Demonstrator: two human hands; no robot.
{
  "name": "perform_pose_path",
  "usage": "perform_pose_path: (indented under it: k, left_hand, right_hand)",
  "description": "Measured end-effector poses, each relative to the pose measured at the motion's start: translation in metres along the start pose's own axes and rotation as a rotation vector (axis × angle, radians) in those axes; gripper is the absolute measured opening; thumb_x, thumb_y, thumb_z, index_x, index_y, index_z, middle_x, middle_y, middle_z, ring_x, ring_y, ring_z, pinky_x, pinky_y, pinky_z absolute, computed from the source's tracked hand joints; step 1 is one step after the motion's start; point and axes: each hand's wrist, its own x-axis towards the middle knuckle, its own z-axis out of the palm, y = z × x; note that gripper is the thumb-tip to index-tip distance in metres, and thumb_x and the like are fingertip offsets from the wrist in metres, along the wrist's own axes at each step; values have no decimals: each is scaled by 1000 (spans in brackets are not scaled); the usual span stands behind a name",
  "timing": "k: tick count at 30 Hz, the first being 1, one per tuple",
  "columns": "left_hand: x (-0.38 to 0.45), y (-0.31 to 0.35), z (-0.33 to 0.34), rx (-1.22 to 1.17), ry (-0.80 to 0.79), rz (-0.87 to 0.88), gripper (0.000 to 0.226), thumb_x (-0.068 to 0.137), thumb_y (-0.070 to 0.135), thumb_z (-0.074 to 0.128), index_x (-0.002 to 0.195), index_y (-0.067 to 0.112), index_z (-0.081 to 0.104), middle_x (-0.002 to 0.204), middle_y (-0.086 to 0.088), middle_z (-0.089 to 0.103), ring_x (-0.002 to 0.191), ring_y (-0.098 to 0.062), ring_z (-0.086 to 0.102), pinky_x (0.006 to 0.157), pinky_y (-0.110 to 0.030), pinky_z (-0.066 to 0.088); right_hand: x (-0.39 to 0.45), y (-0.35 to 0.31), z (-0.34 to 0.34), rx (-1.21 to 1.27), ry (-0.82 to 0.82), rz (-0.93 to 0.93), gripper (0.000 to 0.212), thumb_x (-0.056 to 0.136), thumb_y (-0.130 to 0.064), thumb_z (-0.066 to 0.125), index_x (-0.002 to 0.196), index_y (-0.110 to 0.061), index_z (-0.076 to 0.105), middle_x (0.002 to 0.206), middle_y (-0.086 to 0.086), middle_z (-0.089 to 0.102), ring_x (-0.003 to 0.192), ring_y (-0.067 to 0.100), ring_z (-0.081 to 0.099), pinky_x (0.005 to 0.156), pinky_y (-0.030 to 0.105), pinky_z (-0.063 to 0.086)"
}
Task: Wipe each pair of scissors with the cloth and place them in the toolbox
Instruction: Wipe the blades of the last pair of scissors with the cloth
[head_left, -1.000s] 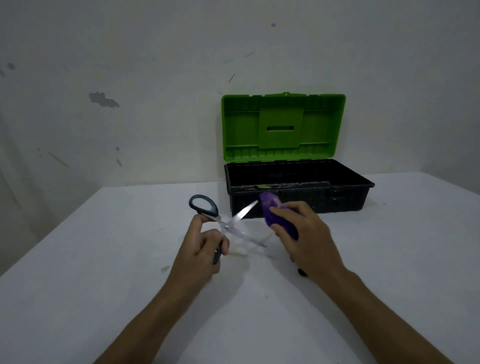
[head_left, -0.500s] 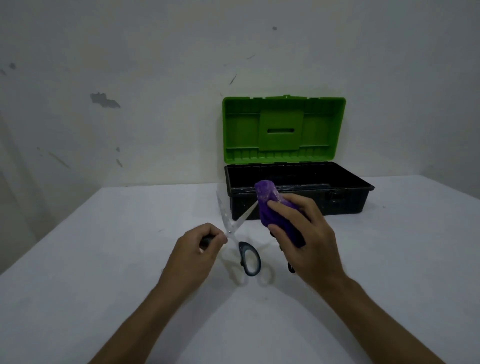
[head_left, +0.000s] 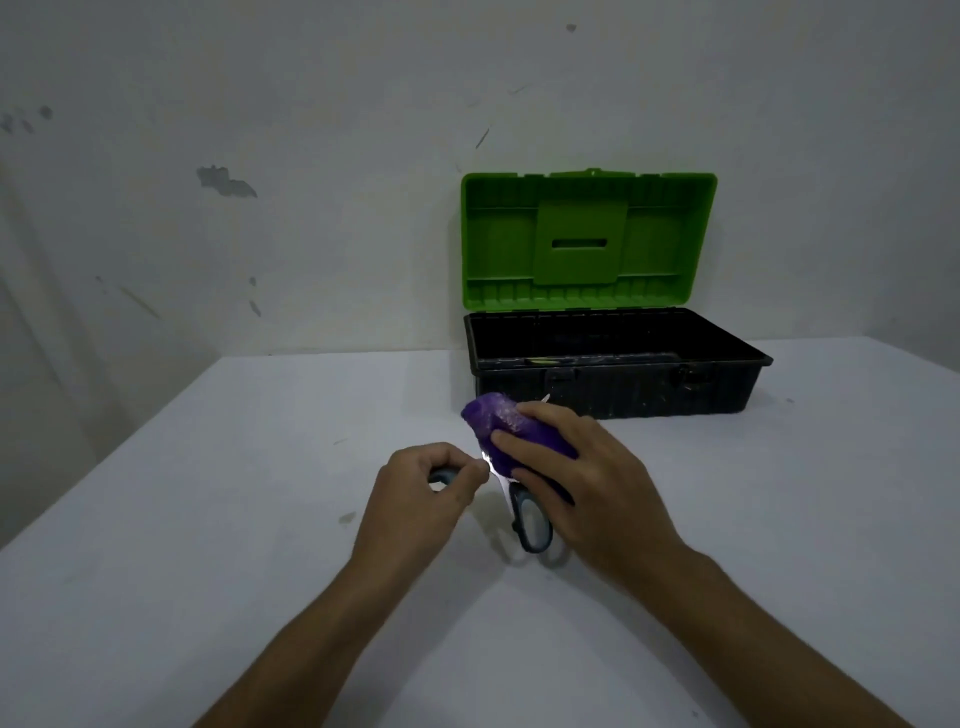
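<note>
Wiping now, with the scissors (head_left: 522, 512) held open low over the table (head_left: 208, 519), just short of the toolbox (head_left: 613, 387). The left hand (head_left: 415, 499) has its fingers curled around one dark handle loop at nine o'clock of the pivot. The right hand (head_left: 582, 483) is wrapped over the purple cloth (head_left: 511, 428), thumb and fingers squeezing it onto a blade.

The other loop hangs free at six o'clock, toward the person, apparently just clear of the table, with its shadow beneath. A bright sliver of steel glints between the two hands, and a small tip peeks out past the cloth at one o'clock, aimed at the toolbox front wall. So the wrapped blade's long axis runs roughly six to one, handle near, point far. The second blade I can't make out; it's hidden by the hands.

Handling, as I read it: stiff, light, steel blades slick and sharp along the edge, rubbery-looking loops offering the sure hold. The loops are the place to grip, and the cloth should pad the fingers from the edge. The cloth itself looks soft and bunches easily.

The toolbox sits at twelve o'clock against the wall (head_left: 311, 156), green lid (head_left: 587, 241) propped upright, black tray open. Something small lies along its near inside edge, too dim to name.
</note>
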Motion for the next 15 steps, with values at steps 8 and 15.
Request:
perform_pose_path:
  k: [8,15]
  left_hand:
    - [2,-6,-1,98,-39,37,22,88,29,70,66,24,70,58,16,63,54,4,55,52,-10,40]
    - [3,-6,-1,47,13,-12,21,89,28,68,73,16,72,53,16,57,45,5,51,50,-11,35]
  right_hand:
    - [-2,31,-1,-131,70,245,34,88,-17,68,123,-18,66,126,6,58,93,23,57,66,36,56]
    - [1,1,-4,22,22,45,36,94,-32,53,125,-19,64,131,5,54,105,20,57,83,26,53]
